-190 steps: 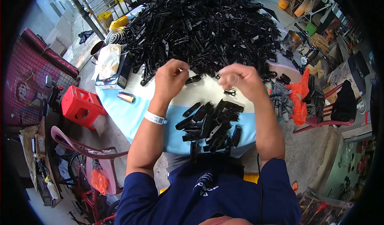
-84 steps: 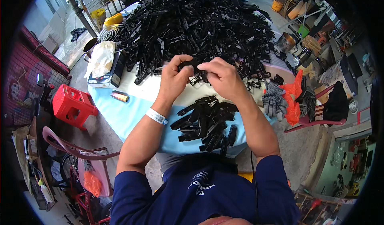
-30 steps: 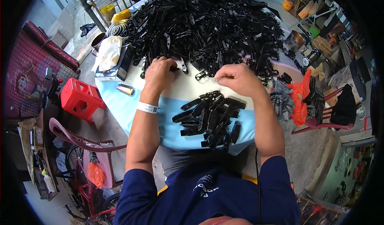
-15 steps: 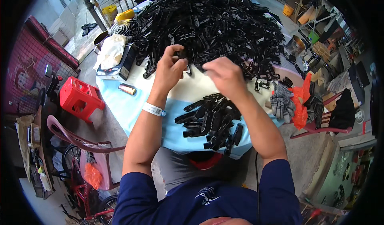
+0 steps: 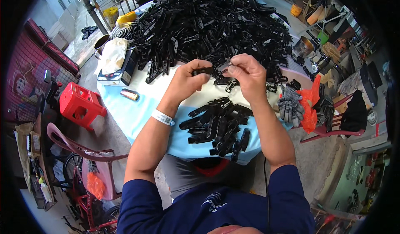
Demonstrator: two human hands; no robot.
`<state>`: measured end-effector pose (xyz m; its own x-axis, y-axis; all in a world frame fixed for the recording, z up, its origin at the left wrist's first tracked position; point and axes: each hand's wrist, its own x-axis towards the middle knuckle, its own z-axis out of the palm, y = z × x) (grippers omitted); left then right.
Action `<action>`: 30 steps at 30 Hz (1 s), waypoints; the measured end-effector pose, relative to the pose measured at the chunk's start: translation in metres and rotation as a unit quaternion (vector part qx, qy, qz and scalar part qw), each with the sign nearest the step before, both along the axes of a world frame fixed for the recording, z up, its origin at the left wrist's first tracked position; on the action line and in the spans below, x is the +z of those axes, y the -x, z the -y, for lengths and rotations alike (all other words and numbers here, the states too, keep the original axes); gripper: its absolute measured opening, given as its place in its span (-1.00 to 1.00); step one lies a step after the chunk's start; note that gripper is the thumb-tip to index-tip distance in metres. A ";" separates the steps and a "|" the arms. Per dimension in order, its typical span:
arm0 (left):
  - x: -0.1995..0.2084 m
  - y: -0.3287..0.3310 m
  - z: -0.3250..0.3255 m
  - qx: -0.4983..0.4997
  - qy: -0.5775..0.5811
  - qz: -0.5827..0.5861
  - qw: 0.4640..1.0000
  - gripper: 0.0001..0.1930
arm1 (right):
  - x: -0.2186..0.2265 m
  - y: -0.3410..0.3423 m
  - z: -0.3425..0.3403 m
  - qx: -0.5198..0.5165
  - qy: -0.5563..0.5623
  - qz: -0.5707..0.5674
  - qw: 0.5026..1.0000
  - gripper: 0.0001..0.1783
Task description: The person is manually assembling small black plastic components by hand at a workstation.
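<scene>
In front of the large heap of black plastic parts (image 5: 208, 19), both my hands are raised over the cloth-covered table. My left hand (image 5: 185, 80) is closed round a small black plastic part (image 5: 203, 70), partly hidden by the fingers. A short gap away, my right hand (image 5: 251, 76) pinches a thin grey piece (image 5: 224, 66) between thumb and forefinger; its exact kind is too small to tell. Nearer to me, a smaller pile of long black plastic parts (image 5: 221, 123) lies on the blue part of the cloth (image 5: 125, 109).
At the left edge stand a box (image 5: 121, 76) with a pale cloth on it and a small cylinder (image 5: 129, 94). Grey gloves (image 5: 290, 105) and an orange plastic bag (image 5: 308, 105) lie at the right. A red stool (image 5: 81, 105) and a pink chair (image 5: 100, 175) flank the table.
My right hand has moved up and right from the heap's near edge and now pinches a thin grey piece. My left hand has shifted right and down, bringing its black part toward it.
</scene>
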<state>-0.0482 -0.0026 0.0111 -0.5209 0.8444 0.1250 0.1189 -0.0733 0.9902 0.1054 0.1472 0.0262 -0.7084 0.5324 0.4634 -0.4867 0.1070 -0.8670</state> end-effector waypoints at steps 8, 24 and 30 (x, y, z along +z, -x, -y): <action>0.003 -0.012 -0.002 -0.089 -0.001 0.008 0.996 -0.47 | -0.010 0.002 -0.001 0.026 -0.081 -0.029 0.996 -0.78; 0.011 -0.015 0.000 -0.107 -0.010 0.038 0.993 -0.42 | -0.008 -0.001 0.002 -0.040 -0.228 0.035 0.972 -0.79; 0.006 -0.007 -0.002 0.043 -0.069 0.098 0.992 -0.68 | 0.002 0.002 -0.006 -0.113 -0.318 0.079 0.938 -0.73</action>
